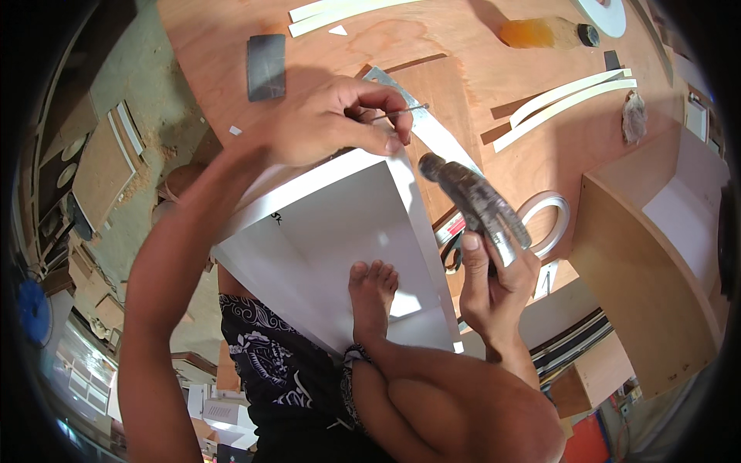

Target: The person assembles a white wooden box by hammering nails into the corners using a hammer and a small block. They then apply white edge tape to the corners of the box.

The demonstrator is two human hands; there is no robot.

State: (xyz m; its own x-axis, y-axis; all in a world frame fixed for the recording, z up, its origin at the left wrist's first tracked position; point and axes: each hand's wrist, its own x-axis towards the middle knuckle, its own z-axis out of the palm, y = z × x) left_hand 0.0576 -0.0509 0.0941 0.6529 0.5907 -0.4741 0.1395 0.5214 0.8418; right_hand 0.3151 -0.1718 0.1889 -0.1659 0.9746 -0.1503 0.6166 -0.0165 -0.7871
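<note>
A: Where's open room?
B: Bare desk beyond the left hand.
A: And around the hammer?
B: Crowded: tape roll just right, wooden box farther right, foot on the white panel.

You have a white panel on a reddish-brown plywood bench, a grey hammer, and black shorts patterned with white swirls.

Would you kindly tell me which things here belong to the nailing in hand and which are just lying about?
In use:
left hand pinching a nail
right hand gripping the hammer
white panel, with a foot resting on it

Lying about:
grey block
white strips
tape roll
amber bottle
</note>
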